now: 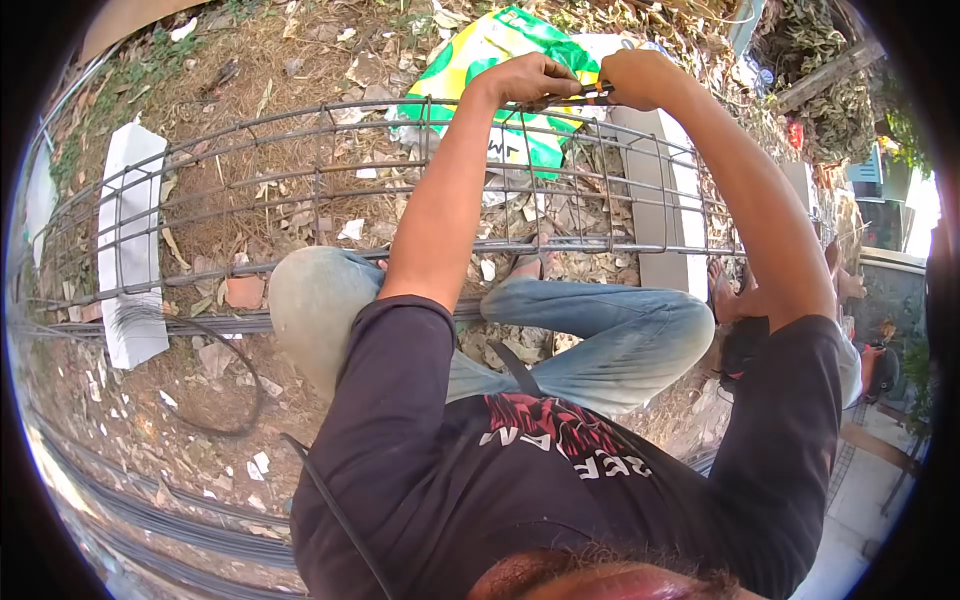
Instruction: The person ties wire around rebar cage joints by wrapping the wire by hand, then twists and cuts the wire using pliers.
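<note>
A long cage of steel rebar [330, 168] lies across the ground in front of me, and my arms reach over it to its far top bar. My right hand [640, 78] is closed around pliers [592, 94] with black and orange on them; their jaws are hard to make out. Just to the left, my left hand [525, 80] is pinched closed at the same bar, by the pliers' tip. What its fingers hold is too small to tell. Beneath both hands lies a green, yellow and white plastic sack [540, 150].
White and grey blocks [135, 180] [660, 150] stand under the cage. A bent black wire [250, 400] and long bars [190, 540] lie at the left. Another person's feet [735, 295] are close by on the right. Dry leaves and rubble cover the ground.
</note>
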Action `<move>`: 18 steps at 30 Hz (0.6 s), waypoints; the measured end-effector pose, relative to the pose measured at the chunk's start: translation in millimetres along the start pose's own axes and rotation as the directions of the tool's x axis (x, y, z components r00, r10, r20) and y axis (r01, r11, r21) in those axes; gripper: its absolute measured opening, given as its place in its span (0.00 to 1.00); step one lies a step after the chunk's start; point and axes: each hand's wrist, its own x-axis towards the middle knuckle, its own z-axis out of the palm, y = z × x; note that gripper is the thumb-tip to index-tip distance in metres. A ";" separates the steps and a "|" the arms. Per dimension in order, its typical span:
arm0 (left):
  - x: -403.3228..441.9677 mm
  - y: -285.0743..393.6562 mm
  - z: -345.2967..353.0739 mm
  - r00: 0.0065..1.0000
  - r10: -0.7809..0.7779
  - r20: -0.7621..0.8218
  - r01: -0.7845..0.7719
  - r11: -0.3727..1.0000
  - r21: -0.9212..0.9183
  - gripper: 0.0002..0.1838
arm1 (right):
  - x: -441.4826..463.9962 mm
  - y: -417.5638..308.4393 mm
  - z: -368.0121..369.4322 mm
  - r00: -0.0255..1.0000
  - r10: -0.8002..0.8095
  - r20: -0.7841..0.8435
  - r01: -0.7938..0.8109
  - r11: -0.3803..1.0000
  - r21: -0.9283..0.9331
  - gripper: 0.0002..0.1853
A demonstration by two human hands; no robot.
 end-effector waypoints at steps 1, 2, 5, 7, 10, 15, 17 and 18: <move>4.1 -9.1 -0.6 1.000 0.020 -0.023 -0.021 0.999 -0.048 0.20 | -5.7 -4.9 -0.7 1.000 -0.002 0.011 0.002 1.000 0.003 0.17; 8.8 -16.8 -1.1 0.998 0.040 -0.045 -0.044 0.995 -0.092 0.21 | -10.8 -8.1 -0.8 1.000 -0.002 0.020 0.002 1.000 0.008 0.18; 13.6 -24.9 5.1 0.994 0.063 -0.090 -0.070 0.994 -0.087 0.20 | -27.8 -18.1 11.7 0.999 -0.008 0.054 0.003 0.996 0.091 0.33; 14.5 -21.3 5.8 0.995 0.075 -0.065 -0.074 0.997 0.017 0.18 | -45.8 -18.2 48.2 0.999 -0.017 -0.047 0.031 0.943 0.331 0.36; 20.4 -22.1 11.4 0.976 0.117 -0.185 -0.102 0.991 0.087 0.16 | -94.9 -31.7 57.0 0.995 0.027 0.099 -0.096 0.567 0.818 0.36; 18.1 -26.3 14.1 0.874 0.105 -0.474 -0.127 0.992 -0.015 0.15 | -186.3 -58.3 122.2 0.996 0.068 0.051 -0.049 -0.034 0.998 0.24; 12.6 -42.9 2.7 0.824 -0.043 -0.565 -0.151 0.944 -0.292 0.15 | -224.4 -71.3 144.8 0.970 0.243 0.007 0.039 -0.183 0.982 0.23; 10.9 -53.3 -1.1 0.740 -0.148 -0.656 -0.116 0.933 -0.342 0.14 | -243.5 -77.4 151.7 0.944 0.329 -0.011 0.104 -0.267 0.958 0.23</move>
